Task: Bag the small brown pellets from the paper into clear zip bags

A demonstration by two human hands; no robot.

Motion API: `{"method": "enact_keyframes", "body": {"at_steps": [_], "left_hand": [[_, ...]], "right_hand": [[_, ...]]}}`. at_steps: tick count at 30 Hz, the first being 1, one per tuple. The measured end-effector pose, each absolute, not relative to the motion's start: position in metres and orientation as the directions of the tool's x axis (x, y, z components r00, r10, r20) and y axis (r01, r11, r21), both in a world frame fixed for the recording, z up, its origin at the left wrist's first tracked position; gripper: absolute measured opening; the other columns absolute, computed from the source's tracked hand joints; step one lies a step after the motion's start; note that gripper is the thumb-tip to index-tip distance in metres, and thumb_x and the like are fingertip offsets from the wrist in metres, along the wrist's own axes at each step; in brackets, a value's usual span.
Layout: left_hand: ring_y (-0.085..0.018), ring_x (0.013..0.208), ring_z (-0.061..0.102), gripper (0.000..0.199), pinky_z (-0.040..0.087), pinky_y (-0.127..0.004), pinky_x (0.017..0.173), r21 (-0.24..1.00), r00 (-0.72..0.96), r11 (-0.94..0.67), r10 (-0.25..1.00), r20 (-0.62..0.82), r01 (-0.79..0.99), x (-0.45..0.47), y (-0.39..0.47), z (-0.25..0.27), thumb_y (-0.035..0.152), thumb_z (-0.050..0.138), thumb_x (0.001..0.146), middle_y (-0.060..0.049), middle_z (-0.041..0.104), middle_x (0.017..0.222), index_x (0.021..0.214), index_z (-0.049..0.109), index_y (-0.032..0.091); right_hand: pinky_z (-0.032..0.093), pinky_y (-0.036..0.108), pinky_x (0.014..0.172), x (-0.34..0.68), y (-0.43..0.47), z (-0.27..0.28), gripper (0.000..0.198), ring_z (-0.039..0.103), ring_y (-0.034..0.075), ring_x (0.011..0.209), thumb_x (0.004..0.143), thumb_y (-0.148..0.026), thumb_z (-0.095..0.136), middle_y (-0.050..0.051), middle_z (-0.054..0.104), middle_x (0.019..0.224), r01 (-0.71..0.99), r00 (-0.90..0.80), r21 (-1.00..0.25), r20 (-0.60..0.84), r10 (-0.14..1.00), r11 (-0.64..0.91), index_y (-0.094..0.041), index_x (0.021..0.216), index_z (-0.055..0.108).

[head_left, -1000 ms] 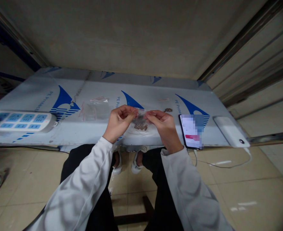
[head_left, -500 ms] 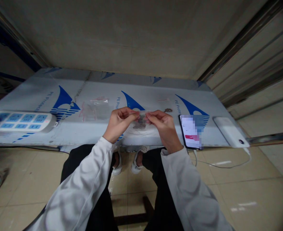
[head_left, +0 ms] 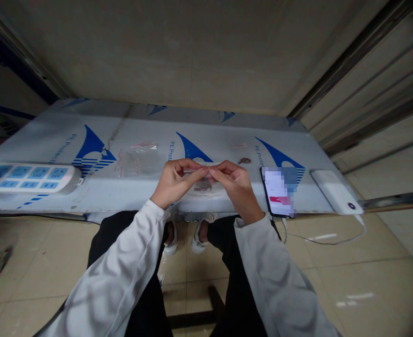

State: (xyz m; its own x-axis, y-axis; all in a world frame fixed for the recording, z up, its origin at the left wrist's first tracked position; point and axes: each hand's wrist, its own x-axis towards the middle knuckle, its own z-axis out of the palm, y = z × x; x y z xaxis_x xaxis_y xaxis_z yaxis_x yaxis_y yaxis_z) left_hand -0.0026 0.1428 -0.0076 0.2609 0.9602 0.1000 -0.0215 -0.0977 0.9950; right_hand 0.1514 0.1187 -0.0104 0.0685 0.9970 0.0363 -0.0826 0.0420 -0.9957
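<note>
My left hand [head_left: 174,182] and my right hand [head_left: 239,186] meet over the table's near edge, thumbs and forefingers closed and nearly touching. Pinched between them is the top edge of a small clear plastic bag [head_left: 191,172], mostly hidden by my fingers. Just below the fingertips lie small dark brown pieces [head_left: 202,184]; whether they sit inside the bag or under it, I cannot tell. A pale, whitish round thing [head_left: 208,195] lies beneath. Right of my hands is a little pile of similar brown pieces [head_left: 244,160]. Several clear bags with red seal lines [head_left: 141,157] lie to the left.
The table [head_left: 206,122] is covered in printed protective film. A white power strip [head_left: 38,178] stands at left. On the right are a phone [head_left: 279,193] and a white power bank [head_left: 336,191] with a cable hanging over the edge. Another bag [head_left: 237,145] lies farther back.
My hands have drawn together, so the fingertips now nearly touch at the bag's top edge. The right hand shifted slightly left. Nothing else on the table has moved.
</note>
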Motion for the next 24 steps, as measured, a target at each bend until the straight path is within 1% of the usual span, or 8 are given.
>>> {"method": "enact_keyframes", "body": {"at_steps": [4, 8, 11, 15, 18, 20, 22, 24], "left_hand": [[-0.018, 0.072, 0.067, 0.028, 0.053, -0.028, 0.071, 0.998, 0.228, -0.042, 0.972, 0.053, -0.051, -0.002, 0.144, -0.008, 0.040, 0.073, 0.070, -0.007, 0.074, 0.077, 0.079, 0.074, 0.013], [-0.015, 0.062, 0.065, 0.029, 0.051, -0.025, 0.062, 0.998, 0.148, -0.042, 0.988, 0.049, -0.046, -0.001, 0.145, -0.012, 0.041, 0.075, 0.067, -0.005, 0.072, 0.067, 0.073, 0.072, 0.012], [-0.015, 0.063, 0.065, 0.027, 0.051, -0.024, 0.063, 0.998, 0.186, -0.056, 0.981, 0.062, -0.038, -0.001, 0.144, -0.014, 0.039, 0.074, 0.068, -0.006, 0.073, 0.069, 0.072, 0.072, 0.013], [-0.017, 0.067, 0.067, 0.029, 0.052, -0.026, 0.066, 0.999, 0.238, -0.041, 0.970, 0.044, -0.014, -0.003, 0.143, -0.011, 0.041, 0.071, 0.072, -0.006, 0.074, 0.074, 0.078, 0.074, 0.013], [-0.018, 0.073, 0.068, 0.033, 0.052, -0.027, 0.073, 0.996, 0.308, -0.084, 0.949, 0.072, 0.027, -0.003, 0.142, -0.007, 0.044, 0.062, 0.080, -0.006, 0.075, 0.076, 0.078, 0.075, 0.014], [-0.018, 0.074, 0.068, 0.034, 0.052, -0.027, 0.074, 0.992, 0.349, -0.113, 0.933, 0.089, 0.049, -0.003, 0.141, -0.005, 0.045, 0.060, 0.082, -0.005, 0.075, 0.077, 0.077, 0.075, 0.015], [-0.018, 0.071, 0.068, 0.037, 0.052, -0.027, 0.071, 0.990, 0.332, -0.122, 0.939, 0.092, 0.072, -0.003, 0.141, -0.005, 0.047, 0.059, 0.081, -0.006, 0.074, 0.072, 0.072, 0.075, 0.015], [-0.016, 0.063, 0.066, 0.046, 0.051, -0.026, 0.066, 0.989, 0.246, -0.120, 0.964, 0.096, 0.083, -0.005, 0.143, -0.006, 0.051, 0.053, 0.084, -0.007, 0.072, 0.066, 0.065, 0.072, 0.014]], "right_hand": [[0.051, 0.026, 0.065, 0.154, 0.120, -0.010, 0.020, 0.061, 0.012, 0.062, 0.067, -0.035, 0.074, -0.001, 0.066, 0.066, -0.090, 0.144, -0.991, 0.087, 0.986, 0.101, -0.019, 0.067, 0.063], [0.051, 0.027, 0.064, 0.154, 0.122, -0.014, 0.024, 0.061, 0.012, 0.061, 0.067, -0.039, 0.075, -0.001, 0.066, 0.067, -0.096, 0.144, -0.991, 0.076, 0.987, 0.091, -0.018, 0.071, 0.065], [0.052, 0.028, 0.064, 0.153, 0.122, -0.017, 0.026, 0.062, 0.013, 0.063, 0.066, -0.041, 0.076, 0.001, 0.068, 0.071, -0.093, 0.107, -0.995, 0.037, 0.994, 0.047, -0.018, 0.074, 0.066], [0.053, 0.029, 0.067, 0.158, 0.120, -0.015, 0.022, 0.064, 0.014, 0.066, 0.067, -0.038, 0.076, 0.001, 0.069, 0.072, -0.063, 0.096, -0.996, 0.060, 0.994, 0.066, -0.018, 0.071, 0.068], [0.052, 0.027, 0.062, 0.163, 0.116, -0.010, 0.020, 0.063, 0.013, 0.061, 0.070, -0.037, 0.073, 0.002, 0.071, 0.072, -0.008, 0.094, -0.998, 0.061, 0.994, 0.062, -0.018, 0.076, 0.071], [0.050, 0.026, 0.056, 0.166, 0.113, -0.006, 0.020, 0.060, 0.012, 0.055, 0.072, -0.036, 0.072, 0.002, 0.071, 0.070, 0.044, 0.102, -0.998, 0.056, 0.993, 0.051, -0.018, 0.079, 0.072], [0.048, 0.025, 0.052, 0.172, 0.112, -0.002, 0.021, 0.058, 0.011, 0.051, 0.072, -0.037, 0.071, 0.002, 0.070, 0.068, 0.099, 0.117, -0.993, 0.076, 0.990, 0.065, -0.018, 0.081, 0.072], [0.045, 0.024, 0.047, 0.184, 0.117, -0.001, 0.025, 0.055, 0.010, 0.046, 0.072, -0.038, 0.071, 0.001, 0.069, 0.066, 0.157, 0.152, -0.984, 0.112, 0.982, 0.088, -0.018, 0.086, 0.070]]}}
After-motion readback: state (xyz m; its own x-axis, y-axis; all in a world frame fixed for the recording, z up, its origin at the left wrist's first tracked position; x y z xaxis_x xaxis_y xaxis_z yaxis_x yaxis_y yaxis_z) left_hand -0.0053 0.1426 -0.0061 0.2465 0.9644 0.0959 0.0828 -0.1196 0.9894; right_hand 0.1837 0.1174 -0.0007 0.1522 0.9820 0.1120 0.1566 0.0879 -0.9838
